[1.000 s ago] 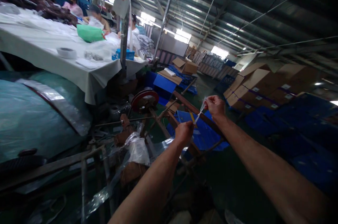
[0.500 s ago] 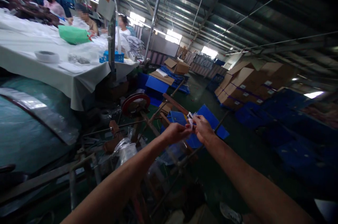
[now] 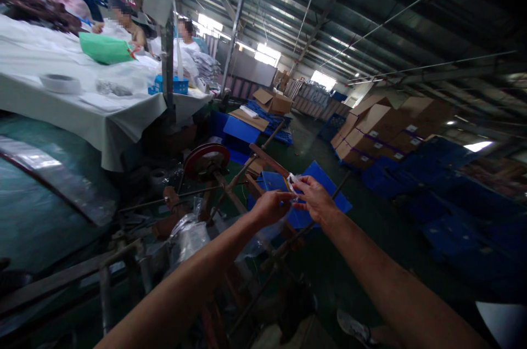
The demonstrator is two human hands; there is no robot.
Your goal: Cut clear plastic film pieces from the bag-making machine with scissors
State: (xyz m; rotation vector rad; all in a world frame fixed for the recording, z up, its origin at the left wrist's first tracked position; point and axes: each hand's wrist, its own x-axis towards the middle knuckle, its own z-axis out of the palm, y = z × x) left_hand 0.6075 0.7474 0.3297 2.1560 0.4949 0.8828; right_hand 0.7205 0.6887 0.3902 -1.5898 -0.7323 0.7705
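Both hands meet near the middle of the view, at the end of a brown wooden bar [image 3: 268, 158]. Clear-white plastic film [image 3: 292, 180] is wrapped around that end. My right hand [image 3: 313, 196] pinches the film between its fingertips. Close beside it on the left, my left hand [image 3: 272, 207] has its fingers closed on the film's lower part, with the fingertips almost touching the right hand's. Below and left, a frame of rods carries a red-rimmed wheel [image 3: 206, 161].
A white-covered table [image 3: 132, 132] at the left bears a green bag [image 3: 105, 48] and a tape roll [image 3: 61, 83]; people sit behind it. Blue boxes [image 3: 242, 138] stand beyond the frame, stacked cartons [image 3: 370, 129] at the right, and a metal post [image 3: 167, 58] at the table's corner.
The whole view has shifted slightly, with the surroundings further left. My right hand's fingers are spread a little more around the film, and my left hand sits slightly lower beside them.
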